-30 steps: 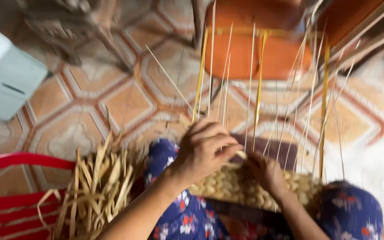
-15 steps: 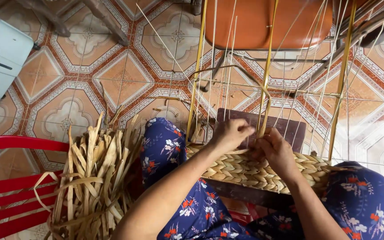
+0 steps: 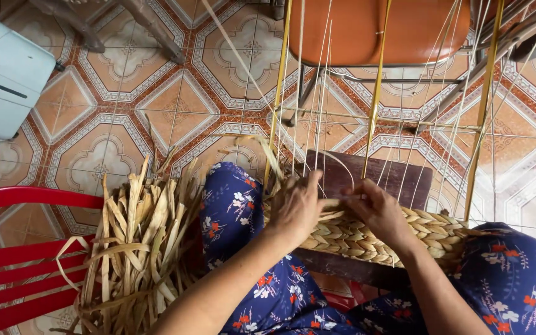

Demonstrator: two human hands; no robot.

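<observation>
Woven band (image 3: pixel 373 236) runs left to right across our lap, long axis level, plaited tan straw in rows. Thin upright strands (image 3: pixel 317 93) rise from its top edge. Band sits under and between our hands. Our left hand (image 3: pixel 296 208) pinches flat strand (image 3: pixel 336 203) at band's top; our right hand (image 3: pixel 379 211) pinches same strand, fingers closed. Loose straw bundle (image 3: pixel 131 248) left, beside red chair (image 3: pixel 13 260).

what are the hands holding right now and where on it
Both the left hand and right hand pinch a pale dried strand at the top edge of the woven band, between the upright stakes.
</observation>
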